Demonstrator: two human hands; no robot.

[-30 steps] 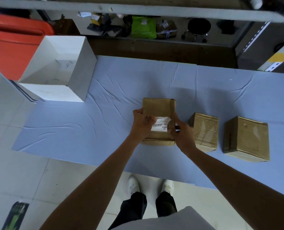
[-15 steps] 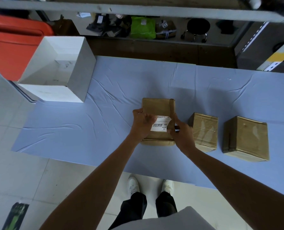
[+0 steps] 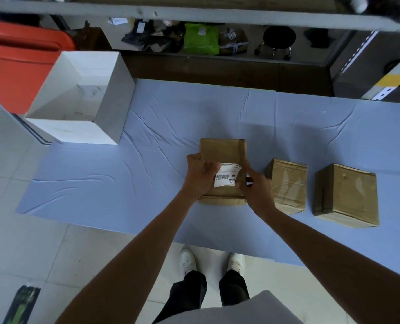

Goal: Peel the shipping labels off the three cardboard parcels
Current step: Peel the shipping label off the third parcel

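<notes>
I watch from a distance as both hands work the leftmost of three cardboard parcels (image 3: 222, 155) lined up along the near part of a table covered in pale blue cloth (image 3: 161, 127). The white shipping label (image 3: 227, 175) lies on this parcel's top face, toward its near edge, directly between the two hands. My left hand (image 3: 200, 175) is curled over the label's left side, thumb and fingers pinched on it, and the paper's right-hand corners look lifted and curling, so I judge the peel is partly under way. My right hand (image 3: 255, 190) is pressed against the parcel's right flank, fingers bent around the edge to brace the box; whether it also touches the label I cannot tell.

The relation that matters: the label's long side runs far to near, and its free edge faces right while its held edge is under the left hand. The left hand is the nearer one to the paper, so I reckon the pull should go leftward while the right hand keeps the box down.

The middle parcel (image 3: 288, 183) sits just right of the right hand, the right parcel (image 3: 346, 195) beyond it; their visible faces show brown tape and no label. An open white box (image 3: 115, 108) stands at the table's far left.
</notes>
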